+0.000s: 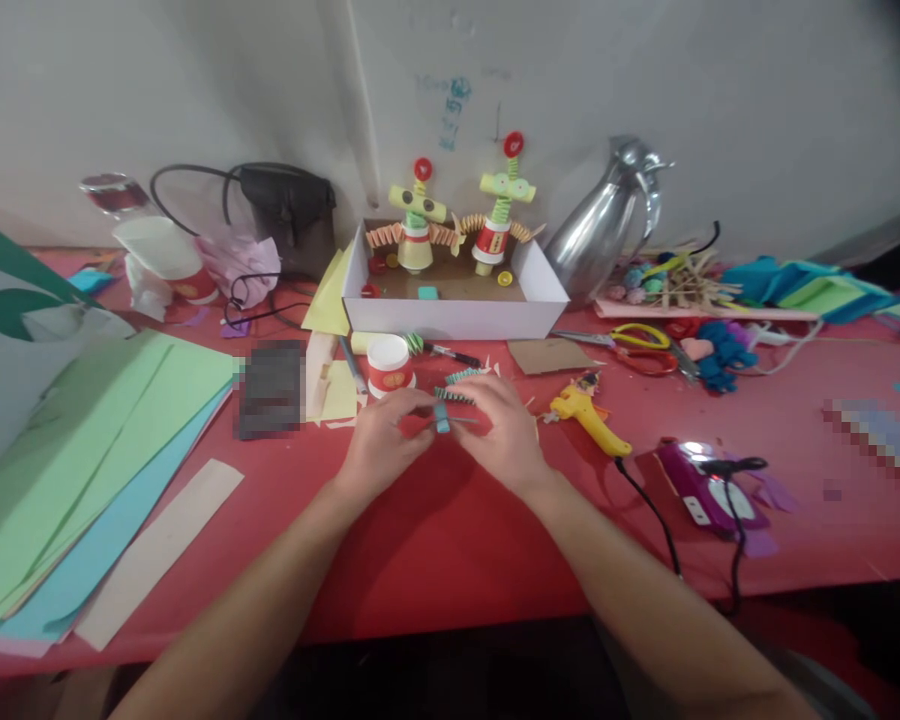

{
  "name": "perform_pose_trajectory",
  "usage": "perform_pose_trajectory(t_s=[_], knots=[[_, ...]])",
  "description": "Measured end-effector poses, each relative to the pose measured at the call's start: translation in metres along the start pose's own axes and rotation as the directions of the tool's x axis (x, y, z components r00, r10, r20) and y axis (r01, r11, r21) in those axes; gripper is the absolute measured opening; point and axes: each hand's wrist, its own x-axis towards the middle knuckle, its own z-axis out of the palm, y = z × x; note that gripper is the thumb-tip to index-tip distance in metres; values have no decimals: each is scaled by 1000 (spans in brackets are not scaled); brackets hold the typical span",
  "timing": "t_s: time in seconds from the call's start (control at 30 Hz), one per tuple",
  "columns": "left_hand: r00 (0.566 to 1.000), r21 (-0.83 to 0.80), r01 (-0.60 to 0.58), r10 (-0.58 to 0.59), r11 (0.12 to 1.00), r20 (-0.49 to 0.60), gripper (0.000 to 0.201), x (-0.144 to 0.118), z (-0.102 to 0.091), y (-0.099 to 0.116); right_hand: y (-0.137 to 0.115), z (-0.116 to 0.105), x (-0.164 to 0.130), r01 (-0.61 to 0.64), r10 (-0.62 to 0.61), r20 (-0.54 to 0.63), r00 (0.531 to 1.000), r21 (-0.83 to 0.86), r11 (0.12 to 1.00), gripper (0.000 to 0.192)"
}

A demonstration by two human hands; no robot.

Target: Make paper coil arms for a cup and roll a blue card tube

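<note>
Left hand: I see the left hand [391, 432] with fingers bent and thumb and forefinger tips at the left side of the small blue piece; I cannot tell whether they pinch it.
Right hand: the right hand [504, 430] curves in from the other side, fingers arched; I cannot tell whether its grip is closed.
Blue piece: the small blue piece [441, 418] sits between both sets of fingertips, above the red bench [450, 540], crossed by a thin stick-like line.
Folded strips: green folded strips [461, 378] lie just beyond the fingers.
Cup: the red-and-white cup [388, 366] stands just past my left hand.
Box: farther back, the white box [450, 320] holds two upright paper figures [418, 222].
Glue gun: the yellow glue gun [589, 420] lies to the right, corded.
</note>
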Motion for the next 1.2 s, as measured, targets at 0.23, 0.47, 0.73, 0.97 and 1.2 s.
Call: perform_pose_trajectory(t_s=[0.23, 0.47, 0.73, 0.97, 1.2], knots=[[981, 34, 43, -49, 998, 187, 27, 3, 7, -14, 16, 7, -2, 44, 35, 271, 962, -280, 959, 9], [975, 39, 76, -82, 996, 204, 28, 4, 7, -16, 22, 12, -2, -24, 90, 294, 951, -220, 975, 15], [978, -28, 97, -89, 995, 189, 26, 3, 5, -8, 19, 9, 0, 41, 16, 273, 962, -199, 979, 7], [949, -323, 295, -237, 899, 207, 22, 6, 1, -7, 9, 0, 5, -209, 194, 180, 964, 70, 975, 10], [865, -658, 475, -448, 584, 226, 33, 1, 6, 7, -4, 5, 4, -589, 513, 304, 802, 546, 596, 15]])
